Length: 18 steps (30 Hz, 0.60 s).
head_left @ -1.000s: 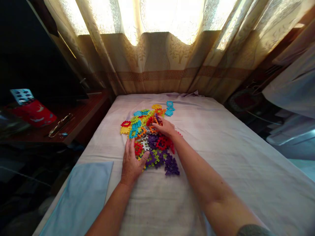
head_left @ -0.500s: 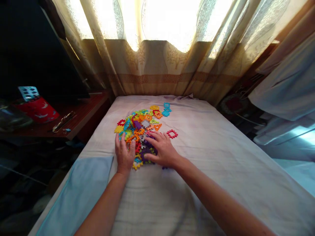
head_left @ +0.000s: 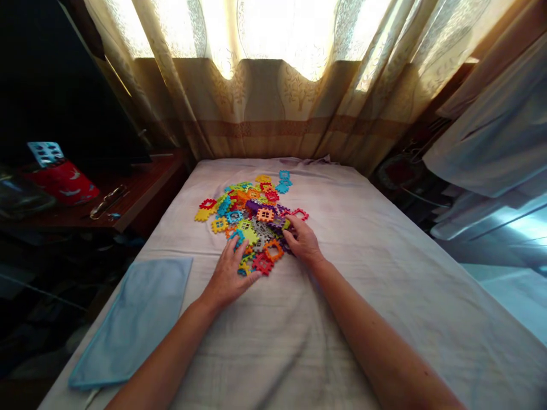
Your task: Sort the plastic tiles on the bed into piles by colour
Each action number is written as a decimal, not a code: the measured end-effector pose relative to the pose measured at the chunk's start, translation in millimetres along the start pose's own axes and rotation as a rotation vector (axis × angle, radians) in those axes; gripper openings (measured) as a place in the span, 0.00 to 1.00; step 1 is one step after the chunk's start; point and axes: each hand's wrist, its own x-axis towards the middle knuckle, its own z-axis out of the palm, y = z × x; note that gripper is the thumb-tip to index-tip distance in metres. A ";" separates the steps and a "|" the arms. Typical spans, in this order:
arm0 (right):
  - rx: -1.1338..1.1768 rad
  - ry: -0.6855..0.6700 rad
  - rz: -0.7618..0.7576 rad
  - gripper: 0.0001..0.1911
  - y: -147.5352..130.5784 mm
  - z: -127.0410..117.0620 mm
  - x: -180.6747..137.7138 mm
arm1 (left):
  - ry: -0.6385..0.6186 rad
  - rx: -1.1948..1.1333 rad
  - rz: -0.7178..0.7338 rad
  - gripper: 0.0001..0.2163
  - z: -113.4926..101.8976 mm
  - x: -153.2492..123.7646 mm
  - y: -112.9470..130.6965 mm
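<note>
A heap of toothed plastic building tiles (head_left: 252, 219) in many colours lies on the bed, reaching between and beyond my hands. My left hand (head_left: 231, 273) rests at the near left of the heap, fingers spread, its tips over a blue tile and a lime tile (head_left: 248, 232). At the right side, my right hand (head_left: 302, 238) touches the edge of the heap with thumb and forefinger apart, close to purple and lime tiles. An orange tile (head_left: 273, 250) and a red tile (head_left: 262, 263) lie between the hands. A peach window-shaped tile (head_left: 265, 214) sits on top.
A pale sheet (head_left: 363, 285) covers the bed. On its left lies a light blue cloth pouch (head_left: 137, 313). A wooden desk (head_left: 141, 193) beside the bed carries a red holder (head_left: 68, 182). Curtains (head_left: 265, 114) hang behind; white garments (head_left: 491, 131) hang at right.
Both hands have shifted rightward, the right one to the heap's edge. Tiles between them have been stirred, so the peach, orange and lime ones now show on top. The view has tilted slightly.
</note>
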 end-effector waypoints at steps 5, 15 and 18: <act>-0.040 0.058 0.072 0.17 0.7 -21.1 -34.2 | -0.018 0.117 0.025 0.32 3.8 -7.5 5.0; -0.157 -0.047 -0.064 0.15 -44.9 -20.6 -60.3 | 0.446 -0.092 -0.136 0.21 0.6 13.2 9.1; -0.194 -0.090 -0.096 0.20 -50.0 -19.5 -61.0 | 0.519 -0.135 -0.261 0.18 -11.3 0.9 -2.8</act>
